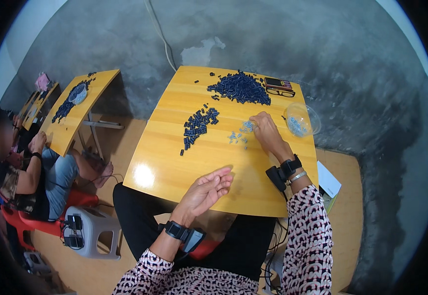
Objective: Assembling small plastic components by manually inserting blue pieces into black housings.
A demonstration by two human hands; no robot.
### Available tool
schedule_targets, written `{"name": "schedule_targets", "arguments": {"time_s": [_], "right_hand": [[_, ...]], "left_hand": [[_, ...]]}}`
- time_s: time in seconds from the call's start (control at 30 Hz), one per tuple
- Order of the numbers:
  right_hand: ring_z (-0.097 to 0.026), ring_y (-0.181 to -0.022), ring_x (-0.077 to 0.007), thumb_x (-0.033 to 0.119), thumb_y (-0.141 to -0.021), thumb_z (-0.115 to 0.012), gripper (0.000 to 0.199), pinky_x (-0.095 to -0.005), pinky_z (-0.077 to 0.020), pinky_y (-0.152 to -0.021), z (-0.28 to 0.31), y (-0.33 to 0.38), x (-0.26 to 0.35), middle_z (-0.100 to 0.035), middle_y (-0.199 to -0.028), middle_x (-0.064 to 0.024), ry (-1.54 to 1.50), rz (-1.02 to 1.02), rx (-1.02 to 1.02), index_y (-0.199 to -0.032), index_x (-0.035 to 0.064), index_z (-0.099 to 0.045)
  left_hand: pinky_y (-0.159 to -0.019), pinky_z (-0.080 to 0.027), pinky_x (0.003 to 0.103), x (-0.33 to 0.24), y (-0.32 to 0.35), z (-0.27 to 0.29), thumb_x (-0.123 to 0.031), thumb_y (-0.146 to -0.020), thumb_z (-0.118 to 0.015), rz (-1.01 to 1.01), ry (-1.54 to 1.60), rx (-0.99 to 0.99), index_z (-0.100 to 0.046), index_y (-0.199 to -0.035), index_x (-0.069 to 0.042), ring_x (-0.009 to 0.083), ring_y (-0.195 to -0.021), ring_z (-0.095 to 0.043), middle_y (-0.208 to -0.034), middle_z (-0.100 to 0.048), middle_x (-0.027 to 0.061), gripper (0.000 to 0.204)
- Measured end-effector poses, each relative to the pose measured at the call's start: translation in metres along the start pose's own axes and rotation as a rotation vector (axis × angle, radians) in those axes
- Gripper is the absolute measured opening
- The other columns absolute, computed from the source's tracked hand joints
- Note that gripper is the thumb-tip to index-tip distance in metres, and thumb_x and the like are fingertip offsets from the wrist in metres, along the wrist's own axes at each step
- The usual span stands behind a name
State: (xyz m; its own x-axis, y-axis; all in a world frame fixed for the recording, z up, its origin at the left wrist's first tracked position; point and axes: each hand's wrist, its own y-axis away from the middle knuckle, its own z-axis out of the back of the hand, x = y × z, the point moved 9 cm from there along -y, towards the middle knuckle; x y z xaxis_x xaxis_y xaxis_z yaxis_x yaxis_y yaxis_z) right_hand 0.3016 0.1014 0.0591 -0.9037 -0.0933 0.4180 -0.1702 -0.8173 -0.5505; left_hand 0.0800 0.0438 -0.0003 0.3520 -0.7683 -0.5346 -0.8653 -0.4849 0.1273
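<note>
My right hand [268,130] reaches over the table with its fingertips bent together at the edge of a small scatter of pale blue, clear-looking pieces [235,137]. What sits between those fingertips is too small to make out. Palm turned upward, my left hand [206,192] hovers above the table's near edge, its fingers loosely bent and nothing visible in them. Ahead of it lies a loose group of short black cylinders [197,129]. A bigger heap of the same black cylinders [241,88] covers the far part of the yellow table [174,172].
Right of my right hand stands a clear round tub [300,123] with more pale blue pieces inside. Eyeglasses [281,92] and a keypad phone [278,83] lie at the far right. Leftward, another person [32,172] sits at a second table [56,132]; a grey stool [91,228] stands nearer.
</note>
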Motion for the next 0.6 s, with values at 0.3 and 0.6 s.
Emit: {"name": "schedule_targets", "arguments": {"time_s": [0.3, 0.6], "right_hand": [[-0.057, -0.091, -0.0350, -0.002, -0.077, -0.057, 0.026, -0.0387, -0.0462, -0.082, -0.010, 0.014, -0.004, -0.061, -0.092, -0.0194, -0.068, -0.066, 0.131, -0.101, -0.0008, -0.066], [-0.061, -0.067, -0.0189, 0.006, -0.082, -0.061, 0.021, -0.0288, -0.0488, -0.060, 0.005, 0.027, -0.034, -0.063, -0.080, -0.0111, -0.544, -0.439, 0.132, -0.099, -0.0041, -0.064]], "left_hand": [[-0.084, -0.046, 0.026, 0.000, -0.001, 0.001, -0.014, -0.094, -0.051, 0.001, 0.003, 0.054, -0.045, -0.128, 0.002, 0.0133, -0.095, -0.058, -0.109, -0.060, 0.0096, 0.038], [-0.082, -0.046, 0.026, 0.002, -0.004, -0.001, -0.015, -0.095, -0.050, 0.006, 0.000, 0.052, -0.045, -0.129, 0.002, 0.0131, -0.094, -0.057, -0.108, -0.061, 0.0093, 0.039]]}}
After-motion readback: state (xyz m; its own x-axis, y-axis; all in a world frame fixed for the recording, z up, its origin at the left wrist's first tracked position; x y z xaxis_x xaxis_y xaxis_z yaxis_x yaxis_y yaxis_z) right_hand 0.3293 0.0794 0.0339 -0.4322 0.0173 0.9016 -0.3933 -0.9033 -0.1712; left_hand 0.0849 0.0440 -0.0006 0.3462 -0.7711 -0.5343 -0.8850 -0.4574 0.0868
